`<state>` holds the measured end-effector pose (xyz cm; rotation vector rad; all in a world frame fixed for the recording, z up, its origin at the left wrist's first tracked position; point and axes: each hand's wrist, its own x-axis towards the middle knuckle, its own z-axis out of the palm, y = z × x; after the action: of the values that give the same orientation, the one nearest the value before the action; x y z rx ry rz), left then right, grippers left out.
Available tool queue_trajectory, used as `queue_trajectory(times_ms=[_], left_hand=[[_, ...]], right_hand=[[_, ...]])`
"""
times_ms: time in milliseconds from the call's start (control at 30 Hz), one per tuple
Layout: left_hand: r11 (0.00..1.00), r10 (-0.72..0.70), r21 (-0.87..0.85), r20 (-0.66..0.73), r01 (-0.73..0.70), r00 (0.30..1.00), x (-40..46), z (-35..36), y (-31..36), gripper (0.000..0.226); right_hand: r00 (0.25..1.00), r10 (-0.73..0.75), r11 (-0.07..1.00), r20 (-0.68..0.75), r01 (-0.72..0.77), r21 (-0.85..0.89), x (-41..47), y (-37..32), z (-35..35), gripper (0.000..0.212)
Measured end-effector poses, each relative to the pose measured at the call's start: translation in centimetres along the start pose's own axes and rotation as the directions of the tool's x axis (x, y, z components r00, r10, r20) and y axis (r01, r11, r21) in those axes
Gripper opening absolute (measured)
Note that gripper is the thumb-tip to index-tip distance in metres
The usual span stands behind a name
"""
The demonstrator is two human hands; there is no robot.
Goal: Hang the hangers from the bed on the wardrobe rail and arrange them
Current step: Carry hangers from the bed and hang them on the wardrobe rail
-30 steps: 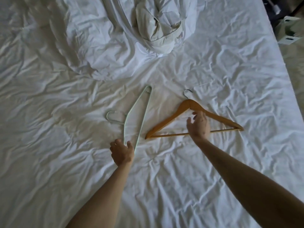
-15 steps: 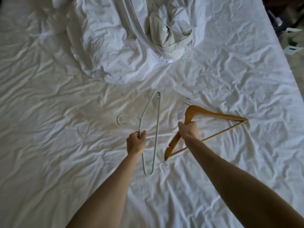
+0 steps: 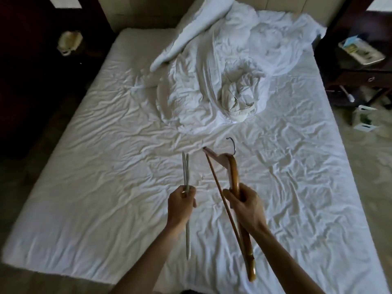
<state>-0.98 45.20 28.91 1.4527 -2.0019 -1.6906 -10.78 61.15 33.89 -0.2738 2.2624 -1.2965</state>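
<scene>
1. Gripping the white hanger point(image 3: 187, 209) in my closed left hand point(image 3: 180, 205), I hold it edge-on above the bed point(image 3: 84, 187), long axis running away from me.
2. My right hand point(image 3: 244, 203) is clenched round the wooden hanger point(image 3: 234, 177), hook pointing away.
3. Rumpled bedding point(image 3: 212, 81) lies well beyond; bare sheet all round.

Dim room, soft daylight on white bedding

We see the bed point(image 3: 106, 166) as the one bright area, its wrinkled sheet lit evenly and crossed by faint crease shadows. Left and right of the bed, the floor and furniture sink into near black. The bed's edges bow from wide-angle distortion. We find the picture slightly soft and grainy throughout, with no glare.
</scene>
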Motion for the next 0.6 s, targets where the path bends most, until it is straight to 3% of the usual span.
queue_trajectory(times_ms=[133, 333, 433, 600], left_hand=[[0.978, -0.050, -0.206, -0.071, 0.034, 0.996, -6.6, -4.2, 0.7, 0.007], [0.928, -0.124, -0.372, -0.311, 0.000, 0.942, -16.2, -11.9, -1.6, 0.008], [0.893, -0.191, -0.448, -0.451, -0.036, 0.872, -20.3, -16.9, -3.2, 0.009], [0.865, -0.272, -0.482, -0.685, -0.141, 0.675, -26.2, -26.7, -8.8, 0.014]], right_hand=[[0.968, -0.154, 0.987, 0.198, 0.159, -0.008, -3.3, -3.3, 1.3, 0.027], [0.822, -0.318, 0.932, 0.474, 0.363, -0.004, -8.8, -7.1, 6.7, 0.024], [0.717, -0.365, 0.900, 0.594, 0.435, 0.028, -13.2, -10.0, 11.5, 0.023], [0.507, -0.430, 0.819, 0.747, 0.566, 0.087, -22.6, -14.6, 21.9, 0.020]])
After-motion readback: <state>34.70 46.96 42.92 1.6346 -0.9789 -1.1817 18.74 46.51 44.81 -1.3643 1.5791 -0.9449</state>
